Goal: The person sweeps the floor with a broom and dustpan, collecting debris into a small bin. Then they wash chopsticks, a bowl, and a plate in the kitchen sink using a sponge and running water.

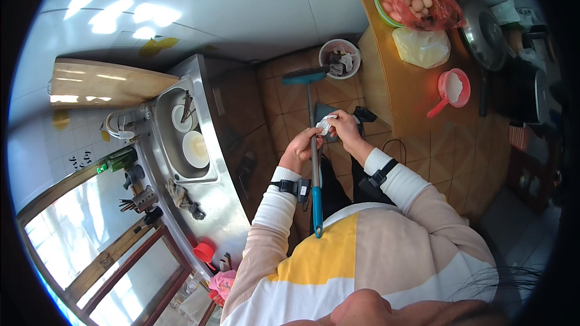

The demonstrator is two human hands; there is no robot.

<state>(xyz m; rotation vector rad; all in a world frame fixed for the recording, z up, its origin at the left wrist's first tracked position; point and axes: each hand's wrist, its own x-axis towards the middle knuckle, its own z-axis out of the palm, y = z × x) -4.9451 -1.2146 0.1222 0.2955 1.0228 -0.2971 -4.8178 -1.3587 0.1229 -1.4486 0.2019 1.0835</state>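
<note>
A small crumpled white tissue [324, 125] is pinched between the fingertips of my left hand [301, 145] and my right hand [346, 130]. Against my left hand runs the metal pole of a broom [316, 165], its teal grip end resting near my belly. The broom's teal head [304, 78] points away from me, beside a white bin [322, 56] that holds crumpled waste. Whether my left fingers wrap the pole is hard to see. Below my hands a grey-blue dustpan [324, 109] is partly hidden by them.
Left, a steel sink [170, 163] holds bowls and chopsticks; a rag [179, 194] lies on its counter. Right, a wooden table [410, 99] bears bagged eggs [417, 3], a pale yellow bag [421, 47], a pink scoop [454, 88] of white powder and a wok lid [485, 36].
</note>
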